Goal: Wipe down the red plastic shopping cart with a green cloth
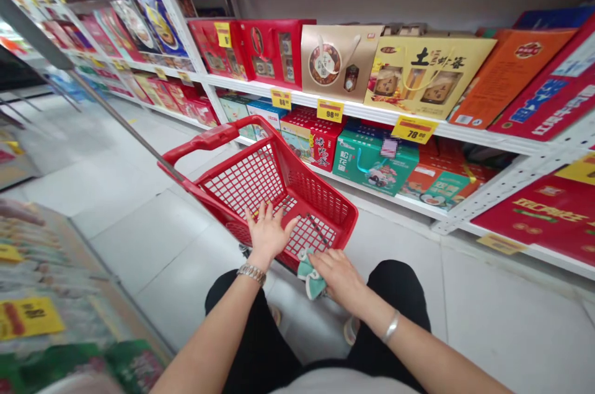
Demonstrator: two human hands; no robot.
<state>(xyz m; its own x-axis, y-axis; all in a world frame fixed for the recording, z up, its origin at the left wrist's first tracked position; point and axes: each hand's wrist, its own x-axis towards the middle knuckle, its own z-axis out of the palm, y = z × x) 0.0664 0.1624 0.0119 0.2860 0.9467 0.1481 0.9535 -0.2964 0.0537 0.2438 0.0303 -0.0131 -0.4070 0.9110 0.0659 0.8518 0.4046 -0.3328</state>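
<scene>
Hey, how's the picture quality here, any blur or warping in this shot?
In the head view, the wide lens bows the white shelving and stretches the edges; the packages at lower left are motion-blurred; the floor tiles show soft glare.

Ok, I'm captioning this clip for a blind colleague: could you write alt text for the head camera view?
A person's left hand rests on the near edge of a red shopping trolley, and their right hand lies on a crumpled mint-green cloth beside it. To the right, white metal supermarket shelves hold boxed gift sets above yellow price tags.
</scene>
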